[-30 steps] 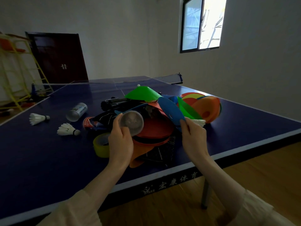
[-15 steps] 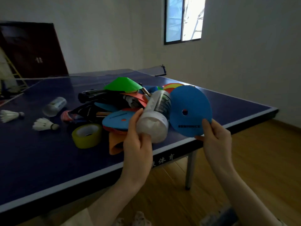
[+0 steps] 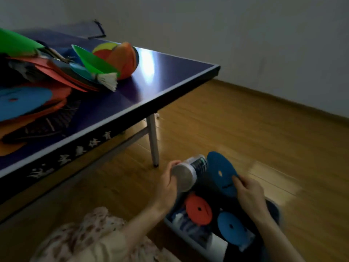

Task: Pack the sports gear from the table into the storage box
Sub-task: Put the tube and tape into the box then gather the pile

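My left hand (image 3: 167, 183) grips a clear shuttlecock tube (image 3: 190, 170) by its capped end, just above the storage box (image 3: 186, 235) on the floor. My right hand (image 3: 249, 195) holds a blue flat disc (image 3: 221, 173) tilted over the box. Inside the box lie a red disc (image 3: 198, 208), another blue disc (image 3: 233, 228) and some white and blue items. On the dark blue table (image 3: 160, 80) remains a pile of coloured discs (image 3: 24, 101), a green cone (image 3: 94, 62), an orange stack of cones (image 3: 122, 57) and a white shuttlecock (image 3: 107, 81).
The table's corner and metal leg (image 3: 153, 140) stand just left of the box. Wooden floor (image 3: 245, 129) stretches to the right as far as the grey wall. A black net bag (image 3: 43, 123) lies under the pile. My patterned sleeve fills the bottom left.
My view has swung down and to the right from the table to the floor. Both hands have carried the tube and blue disc off the table and down over the storage box.
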The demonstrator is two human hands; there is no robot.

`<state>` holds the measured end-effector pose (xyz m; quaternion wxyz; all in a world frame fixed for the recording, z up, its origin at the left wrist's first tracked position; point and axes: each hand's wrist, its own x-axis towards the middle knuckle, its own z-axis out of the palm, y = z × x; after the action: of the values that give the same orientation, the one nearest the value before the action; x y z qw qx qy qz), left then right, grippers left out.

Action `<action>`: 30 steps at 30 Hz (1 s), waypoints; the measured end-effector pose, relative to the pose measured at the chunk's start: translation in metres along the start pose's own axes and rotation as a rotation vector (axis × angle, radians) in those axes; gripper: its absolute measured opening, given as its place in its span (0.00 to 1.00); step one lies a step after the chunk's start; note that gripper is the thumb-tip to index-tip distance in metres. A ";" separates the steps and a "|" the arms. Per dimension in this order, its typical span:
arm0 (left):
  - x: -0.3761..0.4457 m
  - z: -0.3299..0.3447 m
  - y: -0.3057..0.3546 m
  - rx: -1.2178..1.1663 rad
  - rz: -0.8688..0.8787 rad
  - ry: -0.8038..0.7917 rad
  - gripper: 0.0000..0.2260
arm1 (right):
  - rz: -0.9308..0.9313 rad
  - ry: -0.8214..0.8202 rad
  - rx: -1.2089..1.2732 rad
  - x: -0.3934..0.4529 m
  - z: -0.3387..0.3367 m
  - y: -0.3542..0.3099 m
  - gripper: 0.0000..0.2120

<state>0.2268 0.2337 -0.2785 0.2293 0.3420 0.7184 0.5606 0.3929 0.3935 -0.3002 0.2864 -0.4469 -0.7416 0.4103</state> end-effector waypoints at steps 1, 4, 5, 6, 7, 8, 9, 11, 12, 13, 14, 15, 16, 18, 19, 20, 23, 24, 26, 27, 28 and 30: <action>0.004 0.007 -0.015 0.045 -0.042 -0.020 0.18 | 0.025 -0.038 -0.046 -0.001 0.001 0.013 0.12; 0.015 0.030 -0.054 0.221 -0.180 -0.291 0.24 | 0.118 -0.101 -0.118 -0.002 -0.004 0.048 0.12; 0.018 0.034 -0.063 0.311 -0.215 -0.385 0.27 | 0.139 -0.099 -0.130 -0.001 -0.006 0.056 0.12; 0.020 0.037 -0.068 0.385 -0.239 -0.445 0.28 | 0.159 -0.089 -0.133 0.000 -0.008 0.063 0.11; 0.021 0.037 -0.071 0.432 -0.254 -0.470 0.28 | 0.179 -0.080 -0.142 0.001 -0.010 0.068 0.11; 0.022 0.037 -0.075 0.452 -0.274 -0.484 0.27 | 0.186 -0.075 -0.148 0.002 -0.011 0.072 0.11; 0.021 0.037 -0.079 0.449 -0.293 -0.498 0.26 | 0.190 -0.071 -0.154 0.004 -0.012 0.075 0.11; 0.019 0.032 -0.087 0.469 -0.307 -0.509 0.25 | 0.204 -0.069 -0.156 0.007 -0.009 0.077 0.12; 0.018 0.029 -0.090 0.487 -0.317 -0.495 0.24 | 0.215 -0.068 -0.156 0.009 -0.006 0.078 0.12; 0.018 0.026 -0.093 0.501 -0.326 -0.473 0.23 | 0.227 -0.066 -0.157 0.011 -0.002 0.078 0.13; 0.017 0.024 -0.095 0.518 -0.333 -0.452 0.22 | 0.238 -0.069 -0.158 0.013 0.003 0.077 0.13; 0.017 0.023 -0.096 0.533 -0.334 -0.438 0.22 | 0.241 -0.085 -0.160 0.016 0.007 0.074 0.13; 0.017 0.022 -0.096 0.540 -0.336 -0.424 0.21 | 0.234 -0.121 -0.163 0.018 0.011 0.071 0.14; 0.016 0.022 -0.097 0.543 -0.340 -0.399 0.21 | 0.232 -0.242 -0.152 0.023 0.019 0.062 0.18; 0.016 0.022 -0.097 0.543 -0.342 -0.390 0.21 | 0.237 -0.301 -0.148 0.024 0.023 0.059 0.20; 0.016 0.023 -0.097 0.544 -0.343 -0.382 0.21 | 0.235 -0.337 -0.157 0.026 0.027 0.057 0.20; 0.017 0.025 -0.092 0.520 -0.335 -0.352 0.20 | 0.222 -0.347 -0.205 0.030 0.034 0.053 0.18; 0.018 0.026 -0.091 0.512 -0.329 -0.342 0.20 | 0.223 -0.344 -0.205 0.031 0.034 0.054 0.18; 0.019 0.029 -0.089 0.515 -0.321 -0.335 0.19 | 0.232 -0.337 -0.193 0.031 0.034 0.054 0.17; 0.019 0.030 -0.088 0.523 -0.317 -0.339 0.19 | 0.238 -0.328 -0.190 0.031 0.033 0.055 0.16; 0.019 0.031 -0.087 0.534 -0.313 -0.341 0.19 | 0.239 -0.320 -0.191 0.031 0.033 0.056 0.16; 0.018 0.032 -0.087 0.551 -0.309 -0.349 0.19 | 0.245 -0.313 -0.201 0.030 0.033 0.059 0.15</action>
<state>0.2174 0.2565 -0.3698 0.3296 0.3689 0.8359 0.2379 0.3787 0.4247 -0.3656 0.0699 -0.4906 -0.7544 0.4305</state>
